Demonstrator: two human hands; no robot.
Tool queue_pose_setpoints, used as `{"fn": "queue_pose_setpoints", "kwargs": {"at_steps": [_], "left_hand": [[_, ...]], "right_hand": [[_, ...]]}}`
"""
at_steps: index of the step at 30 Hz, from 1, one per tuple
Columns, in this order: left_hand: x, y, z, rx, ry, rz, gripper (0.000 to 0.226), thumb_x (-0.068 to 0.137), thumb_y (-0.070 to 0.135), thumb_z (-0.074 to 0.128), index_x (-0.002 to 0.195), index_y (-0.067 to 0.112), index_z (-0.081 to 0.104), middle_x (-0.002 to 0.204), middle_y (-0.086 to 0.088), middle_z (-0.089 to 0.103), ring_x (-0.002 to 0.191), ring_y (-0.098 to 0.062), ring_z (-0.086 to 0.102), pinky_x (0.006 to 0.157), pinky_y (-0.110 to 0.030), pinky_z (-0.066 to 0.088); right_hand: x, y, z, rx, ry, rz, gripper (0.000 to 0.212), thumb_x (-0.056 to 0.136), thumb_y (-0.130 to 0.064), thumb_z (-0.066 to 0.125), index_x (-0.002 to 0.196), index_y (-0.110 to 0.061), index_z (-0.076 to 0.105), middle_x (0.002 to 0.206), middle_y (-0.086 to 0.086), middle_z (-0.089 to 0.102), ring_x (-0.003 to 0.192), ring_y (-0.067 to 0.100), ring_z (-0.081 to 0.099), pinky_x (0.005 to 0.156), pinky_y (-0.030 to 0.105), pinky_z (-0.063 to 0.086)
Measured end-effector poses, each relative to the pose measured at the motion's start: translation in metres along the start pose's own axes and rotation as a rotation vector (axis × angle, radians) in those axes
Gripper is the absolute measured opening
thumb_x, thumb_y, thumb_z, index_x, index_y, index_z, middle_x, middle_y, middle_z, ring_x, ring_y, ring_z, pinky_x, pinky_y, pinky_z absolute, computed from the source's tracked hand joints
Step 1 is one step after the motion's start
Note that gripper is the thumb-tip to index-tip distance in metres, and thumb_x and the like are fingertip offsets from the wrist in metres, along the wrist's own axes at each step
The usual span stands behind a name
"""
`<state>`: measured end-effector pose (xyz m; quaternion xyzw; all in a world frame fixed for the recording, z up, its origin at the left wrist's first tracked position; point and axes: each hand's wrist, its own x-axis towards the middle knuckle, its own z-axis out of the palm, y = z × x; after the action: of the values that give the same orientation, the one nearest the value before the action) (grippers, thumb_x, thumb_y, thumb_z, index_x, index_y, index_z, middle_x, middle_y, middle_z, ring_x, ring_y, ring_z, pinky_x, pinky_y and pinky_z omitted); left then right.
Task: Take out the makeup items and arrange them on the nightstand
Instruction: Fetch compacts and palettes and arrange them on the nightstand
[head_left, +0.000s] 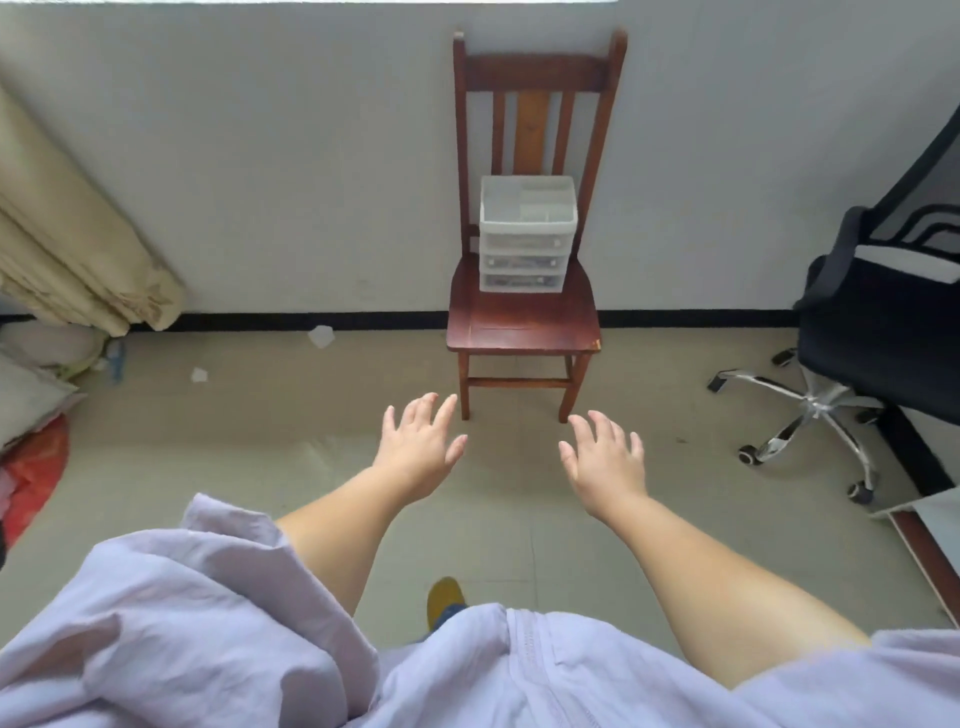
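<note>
**Both grips open, organizer waiting on the chair**

My left grip (422, 444) is spread open with straight fingers, holding nothing, stretched forward above the floor (270, 467). My right grip (602, 460) beside it is likewise open and empty, palm down. Both sit short of the wooden chair (524, 322) against the wall. On the back of its seat stands the white drawer organizer (525, 234), three clear drawers closed; contents too blurred to tell. A black office chair (878, 332) stands off right, a curtain (67, 244) left.
</note>
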<state>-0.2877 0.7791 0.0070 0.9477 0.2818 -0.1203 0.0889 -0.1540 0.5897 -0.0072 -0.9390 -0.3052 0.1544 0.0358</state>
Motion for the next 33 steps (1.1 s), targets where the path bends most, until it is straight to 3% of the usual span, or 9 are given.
{"fn": "queue_pose_setpoints", "kwargs": {"at_steps": [8, 12, 18, 26, 28, 30, 33], "left_hand": [[0.188, -0.001, -0.047, 0.03, -0.053, 0.125, 0.059, 0.099, 0.046, 0.025, 0.15, 0.023, 0.007, 0.156, -0.007, 0.013, 0.143, -0.021, 0.011, 0.116, -0.048, 0.005], [0.285, 0.008, -0.055, 0.011, -0.066, 0.1, 0.06, 0.098, 0.047, 0.026, 0.15, 0.023, 0.007, 0.156, -0.007, 0.013, 0.144, -0.022, 0.01, 0.116, -0.049, 0.006], [0.417, 0.02, -0.071, -0.098, -0.032, 0.102, 0.061, 0.098, 0.04, 0.032, 0.15, 0.02, 0.008, 0.157, -0.004, 0.014, 0.145, -0.018, 0.009, 0.118, -0.045, 0.006], [0.557, 0.01, -0.051, -0.026, -0.009, 0.156, 0.067, 0.093, 0.016, 0.039, 0.151, 0.014, 0.006, 0.158, -0.005, 0.007, 0.146, -0.02, 0.003, 0.118, -0.042, 0.005], [0.576, 0.005, -0.035, 0.045, -0.056, 0.163, 0.07, 0.093, 0.017, 0.039, 0.151, 0.014, -0.001, 0.159, -0.005, 0.0, 0.146, -0.02, -0.003, 0.118, -0.044, 0.001], [0.585, -0.001, -0.016, 0.094, -0.05, 0.189, 0.076, 0.09, 0.016, 0.043, 0.15, 0.013, -0.005, 0.159, -0.006, -0.003, 0.146, -0.022, -0.005, 0.117, -0.046, 0.0], [0.59, -0.011, 0.002, 0.123, 0.075, 0.276, 0.085, 0.079, 0.011, 0.055, 0.149, 0.008, 0.007, 0.157, -0.011, 0.016, 0.145, -0.027, 0.012, 0.115, -0.05, 0.011]], "right_hand": [[0.159, -0.001, -0.029, 0.025, -0.046, 0.098, 0.049, 0.101, -0.041, 0.025, 0.147, -0.023, 0.024, 0.155, 0.004, 0.02, 0.142, 0.022, 0.02, 0.116, 0.045, 0.011], [0.253, 0.016, -0.039, 0.021, -0.077, 0.081, 0.049, 0.101, -0.04, 0.026, 0.147, -0.023, 0.024, 0.154, 0.005, 0.022, 0.141, 0.023, 0.022, 0.116, 0.045, 0.013], [0.391, 0.025, -0.058, 0.18, -0.147, 0.071, 0.046, 0.1, -0.035, 0.032, 0.143, -0.018, 0.031, 0.147, 0.006, 0.034, 0.133, 0.025, 0.034, 0.107, 0.041, 0.031], [0.539, -0.005, -0.017, 0.66, -0.29, 0.253, 0.039, 0.1, -0.023, 0.032, 0.137, -0.017, 0.038, 0.136, 0.009, 0.045, 0.111, 0.025, 0.052, 0.09, 0.034, 0.043], [0.568, -0.016, 0.0, 0.881, -0.336, 0.404, 0.038, 0.098, -0.018, 0.033, 0.135, -0.018, 0.041, 0.131, 0.008, 0.051, 0.102, 0.021, 0.055, 0.084, 0.032, 0.046], [0.594, -0.028, 0.015, 1.152, -0.369, 0.555, 0.039, 0.097, -0.014, 0.034, 0.135, -0.017, 0.041, 0.129, 0.006, 0.053, 0.108, 0.021, 0.055, 0.093, 0.036, 0.049], [0.623, -0.045, 0.024, 1.625, -0.317, 0.804, 0.04, 0.098, -0.006, 0.035, 0.138, -0.011, 0.038, 0.125, 0.009, 0.054, 0.115, 0.023, 0.055, 0.093, 0.039, 0.049]]}}
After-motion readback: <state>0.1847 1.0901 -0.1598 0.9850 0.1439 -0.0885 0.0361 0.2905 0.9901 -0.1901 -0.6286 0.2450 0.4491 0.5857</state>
